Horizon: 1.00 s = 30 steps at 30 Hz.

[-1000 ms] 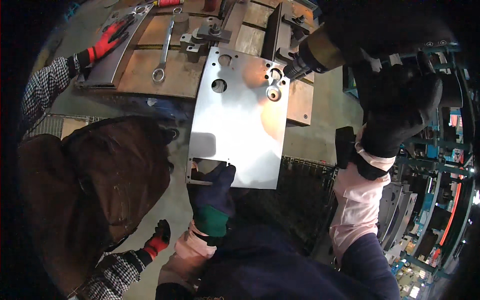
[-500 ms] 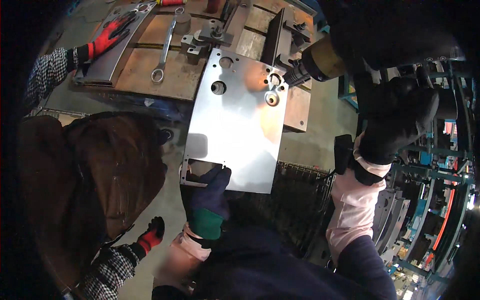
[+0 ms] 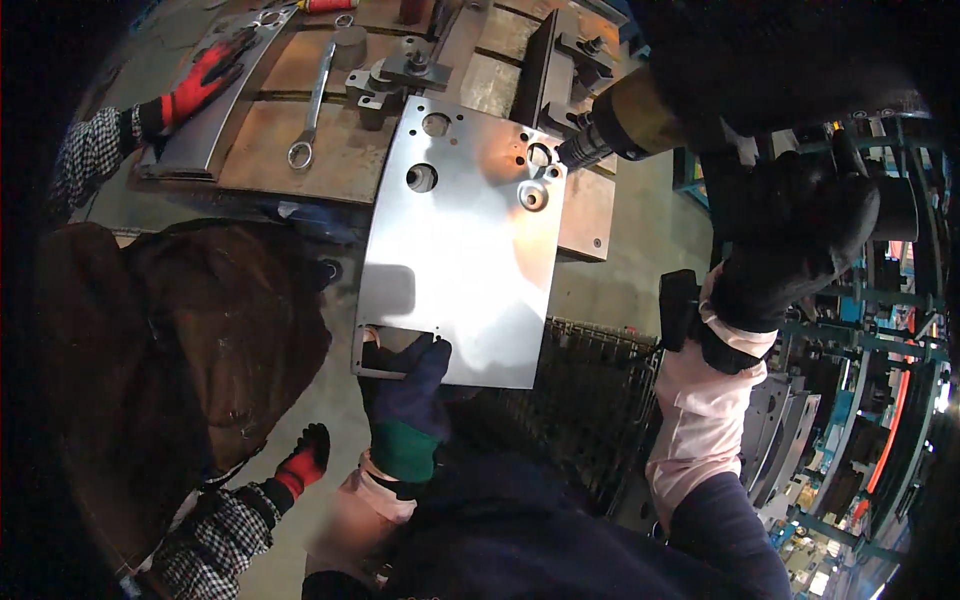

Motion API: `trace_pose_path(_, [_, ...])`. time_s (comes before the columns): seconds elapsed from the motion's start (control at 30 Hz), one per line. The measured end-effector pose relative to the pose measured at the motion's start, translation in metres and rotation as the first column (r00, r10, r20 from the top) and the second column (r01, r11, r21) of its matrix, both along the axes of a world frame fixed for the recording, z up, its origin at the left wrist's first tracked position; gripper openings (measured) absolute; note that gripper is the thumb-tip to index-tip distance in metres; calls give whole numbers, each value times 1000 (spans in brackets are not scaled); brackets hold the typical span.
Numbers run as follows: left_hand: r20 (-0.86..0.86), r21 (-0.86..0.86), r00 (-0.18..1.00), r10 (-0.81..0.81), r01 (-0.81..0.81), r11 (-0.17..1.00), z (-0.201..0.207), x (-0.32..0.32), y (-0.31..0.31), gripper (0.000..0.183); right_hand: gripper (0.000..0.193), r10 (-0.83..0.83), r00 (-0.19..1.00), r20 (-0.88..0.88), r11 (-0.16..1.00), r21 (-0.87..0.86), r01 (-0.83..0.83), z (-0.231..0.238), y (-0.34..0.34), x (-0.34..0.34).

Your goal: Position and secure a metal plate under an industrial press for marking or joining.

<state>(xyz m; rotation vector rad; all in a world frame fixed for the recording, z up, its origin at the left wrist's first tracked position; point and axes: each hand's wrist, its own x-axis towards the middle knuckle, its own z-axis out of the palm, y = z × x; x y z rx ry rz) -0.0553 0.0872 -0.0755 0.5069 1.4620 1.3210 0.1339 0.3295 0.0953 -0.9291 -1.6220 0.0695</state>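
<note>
My left hand [image 3: 405, 385], in a dark blue glove with a green cuff, is closed on the near left corner of a flat metal plate [image 3: 455, 270], its fingers at the rectangular cut-out. Several round holes pierce the plate's far end, which reaches over the workbench. My right hand [image 3: 800, 240], in a black glove, is closed around a power drill [image 3: 635, 112]. The drill's chuck [image 3: 585, 148] points at a hole near the plate's far right corner. Whether its bit touches the metal I cannot tell.
The slotted workbench [image 3: 262, 150] carries a ring wrench [image 3: 315, 110] and metal clamps [image 3: 415, 70]. At left, a co-worker's red-gloved hand [image 3: 205, 80] rests on another metal panel [image 3: 195, 145]; their other gloved hand [image 3: 305, 460] hangs lower down. Racks [image 3: 860, 330] stand right.
The plate, drill chuck and bench all appear slightly further left in the picture. Both my hands keep their grips, and the chuck stays by the same hole.
</note>
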Motion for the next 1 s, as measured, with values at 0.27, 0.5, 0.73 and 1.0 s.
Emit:
trace_pose_path(0.27, [-323, 97, 944, -67, 103, 990, -10, 3, 1, 64, 38, 100, 956, -274, 983, -122, -138, -1, -2, 6])
trace_pose_path(0.5, [365, -199, 858, 360, -306, 931, 2, 15, 8, 65, 41, 39, 951, -307, 982, -165, -94, 2, -6, -2])
trace_pose_path(0.73, [334, -201, 912, 240, -180, 963, -6, 11, 1, 40, 47, -4, 991, -137, 998, -69, -5, 3, -1, 4])
trace_pose_path(1.0, [202, -63, 970, 133, -123, 990, -14, 12, -5, 37, 41, 207, 865, -456, 964, -57, -261, -8, 5, 22])
